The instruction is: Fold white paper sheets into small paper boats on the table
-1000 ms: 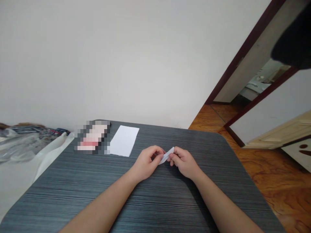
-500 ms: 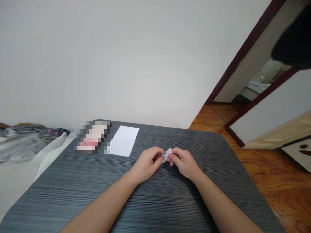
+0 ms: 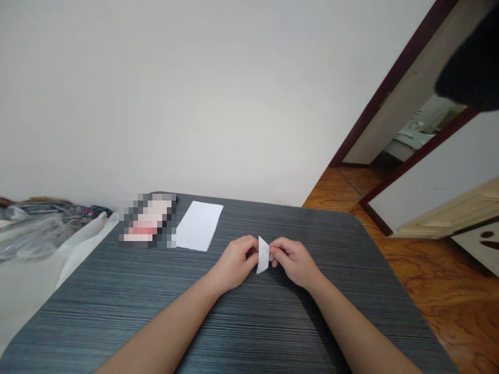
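A small folded piece of white paper [image 3: 263, 254] stands upright between my two hands, just above the dark striped table [image 3: 241, 322]. My left hand [image 3: 235, 262] pinches its left side with curled fingers. My right hand [image 3: 295, 261] pinches its right side, thumb and fingertips pressed together on the paper. Both forearms reach in from the near edge.
A flat white sheet of paper [image 3: 199, 225] lies on the far left part of the table, next to a blurred pink and dark object [image 3: 147, 219]. Plastic bags and cloth [image 3: 35, 228] lie left of the table. A wooden floor and an open doorway [image 3: 413, 140] are to the right.
The folded paper has been turned between my fingers, from lying slanted and nearly flat to standing upright on its edge. My hands have stayed in the same spot.
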The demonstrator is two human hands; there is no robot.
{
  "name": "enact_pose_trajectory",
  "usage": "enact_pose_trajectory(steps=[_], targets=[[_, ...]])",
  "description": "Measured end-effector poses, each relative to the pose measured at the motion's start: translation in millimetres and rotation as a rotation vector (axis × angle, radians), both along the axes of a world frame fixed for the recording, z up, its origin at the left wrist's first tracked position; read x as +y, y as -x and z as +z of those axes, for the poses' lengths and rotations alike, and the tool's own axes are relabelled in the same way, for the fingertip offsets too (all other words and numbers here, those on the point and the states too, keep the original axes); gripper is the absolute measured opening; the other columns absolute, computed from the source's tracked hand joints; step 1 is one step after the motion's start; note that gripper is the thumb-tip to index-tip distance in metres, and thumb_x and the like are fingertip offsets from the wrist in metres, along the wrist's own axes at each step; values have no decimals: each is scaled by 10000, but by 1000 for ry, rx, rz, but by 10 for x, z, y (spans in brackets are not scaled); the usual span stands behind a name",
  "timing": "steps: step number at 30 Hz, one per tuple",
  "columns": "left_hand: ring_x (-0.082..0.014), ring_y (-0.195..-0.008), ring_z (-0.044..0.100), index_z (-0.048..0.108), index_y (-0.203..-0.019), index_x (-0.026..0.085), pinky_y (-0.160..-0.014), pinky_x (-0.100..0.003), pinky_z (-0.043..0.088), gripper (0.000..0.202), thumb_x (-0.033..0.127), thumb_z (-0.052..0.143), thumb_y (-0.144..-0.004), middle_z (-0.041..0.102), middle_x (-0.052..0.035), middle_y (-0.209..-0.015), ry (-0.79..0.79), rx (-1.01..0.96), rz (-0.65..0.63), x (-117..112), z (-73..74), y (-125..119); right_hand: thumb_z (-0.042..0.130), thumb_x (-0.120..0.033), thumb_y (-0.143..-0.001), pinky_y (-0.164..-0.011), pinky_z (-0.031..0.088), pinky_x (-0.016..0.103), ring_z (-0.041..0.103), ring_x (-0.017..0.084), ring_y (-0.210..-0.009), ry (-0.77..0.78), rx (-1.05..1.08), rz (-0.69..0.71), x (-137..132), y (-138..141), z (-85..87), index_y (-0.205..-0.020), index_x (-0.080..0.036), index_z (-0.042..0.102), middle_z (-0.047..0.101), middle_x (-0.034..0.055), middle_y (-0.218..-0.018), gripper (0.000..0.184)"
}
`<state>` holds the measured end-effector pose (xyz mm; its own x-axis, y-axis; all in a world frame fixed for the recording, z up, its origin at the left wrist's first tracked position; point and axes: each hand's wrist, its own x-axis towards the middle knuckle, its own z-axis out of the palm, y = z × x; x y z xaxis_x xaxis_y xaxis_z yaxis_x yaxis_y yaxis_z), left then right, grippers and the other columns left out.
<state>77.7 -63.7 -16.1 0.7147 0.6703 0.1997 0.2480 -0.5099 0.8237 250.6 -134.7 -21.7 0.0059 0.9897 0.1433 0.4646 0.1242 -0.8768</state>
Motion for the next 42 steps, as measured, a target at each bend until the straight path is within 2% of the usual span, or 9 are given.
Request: enact_pose_trajectory(steps=[4,10,27,42], targets=[[-134,-690,486,562,-710,163,-616,-231,362,110,214,510,-792,550,-15,-747,78,-66,61,22,-21,-3,477,-178,-863,-605,443,242,569,120,-590,-32,-27,4,-2,10,0,-818,-189,612,593,-2,-667,143],[-123,-608,491,567,-765,157,-561,-225,355,131,259,497,-812,544,11,-645,253,-48,39,36,-84,0,488,-181,-858,-633,427,250,547,127,-622,-62,-104,31,5,9,4,-819,-192,626,576,0,-672,144],[-125,-636,522,582,-791,165,-592,-225,385,102,195,485,-796,582,2,-683,289,-95,34,18,-83,-18,476,-175,-866,-619,436,247,566,128,-619,-17,-67,44,-3,-11,-11,-861,-184,626,594,2,-671,150],[-127,-651,527,589,-780,161,-601,-226,376,141,170,451,-808,594,0,-705,208,-41,21,22,-78,-12,488,-165,-847,-614,440,248,574,135,-653,19,-63,43,16,-4,-74,-897,-182,601,620,19,-740,125]])
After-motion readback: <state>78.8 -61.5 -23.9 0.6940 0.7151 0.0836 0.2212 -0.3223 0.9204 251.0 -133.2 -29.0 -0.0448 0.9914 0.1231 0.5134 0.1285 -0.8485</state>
